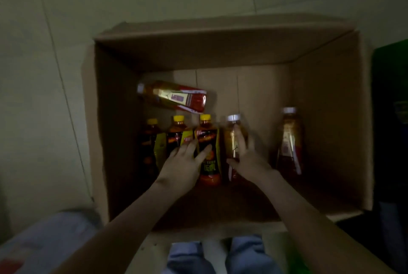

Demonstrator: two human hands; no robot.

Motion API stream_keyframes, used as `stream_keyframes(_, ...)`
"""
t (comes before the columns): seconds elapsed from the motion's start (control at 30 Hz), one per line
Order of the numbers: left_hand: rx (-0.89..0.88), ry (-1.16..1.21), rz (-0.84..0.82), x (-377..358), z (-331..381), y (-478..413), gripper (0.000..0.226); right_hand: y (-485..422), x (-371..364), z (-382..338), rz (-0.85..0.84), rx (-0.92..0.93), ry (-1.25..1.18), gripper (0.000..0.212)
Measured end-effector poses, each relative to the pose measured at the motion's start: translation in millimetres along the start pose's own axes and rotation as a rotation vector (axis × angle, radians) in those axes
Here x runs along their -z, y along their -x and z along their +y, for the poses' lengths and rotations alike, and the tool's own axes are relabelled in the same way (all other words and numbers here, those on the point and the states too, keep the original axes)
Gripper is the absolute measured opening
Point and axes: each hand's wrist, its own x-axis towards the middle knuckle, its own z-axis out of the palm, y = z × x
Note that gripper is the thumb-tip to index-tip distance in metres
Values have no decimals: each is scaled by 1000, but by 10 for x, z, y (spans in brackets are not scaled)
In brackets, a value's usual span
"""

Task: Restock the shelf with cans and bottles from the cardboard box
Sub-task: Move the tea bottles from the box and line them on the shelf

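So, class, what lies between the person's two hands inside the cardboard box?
In the head view, the rightmost yellow-capped bottle lies between the left hand and the right hand, which touches a white-capped bottle.
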Motion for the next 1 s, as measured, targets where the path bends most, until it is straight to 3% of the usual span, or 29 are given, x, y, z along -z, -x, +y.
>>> stream_keyframes(0.17, 19, 99, 54, -49, 93, -151, 64, -98, 34, -18, 47, 17, -46, 110)
stream_keyframes(0.3, 113, 593, 208, 42, 208, -237, 52, -11, 117, 18, 46, 29, -287, 106)
stream_keyframes(0.43, 185, 1176, -41, 279, 461, -350, 57, 126, 238, -33, 120, 117, -537, 104)
stream_keyframes(0.5, 157, 1350, -51, 367, 595, -388, 66, 185, 309, -82, 158, 144, -636, 105)
stream_keyframes(0.63, 186, 1625, 78, 431, 647, -497, 78, 312, 585, -44, -78, 236, -661, 93)
stream_keyframes(0.7, 246, 1659, 77, 445, 629, -536, 76, 322, 723, 78, -134, 170, -676, 83)
stream_keyframes(0.83, 306, 1549, 88, 409, 576, -523, 81, 105, 672, 540, 375, -258, -269, 98)
stream_keyframes(1.0, 381, 1586, 114, 283, 518, -453, 76, -176, 480, 667, 422, -475, -119, 112)
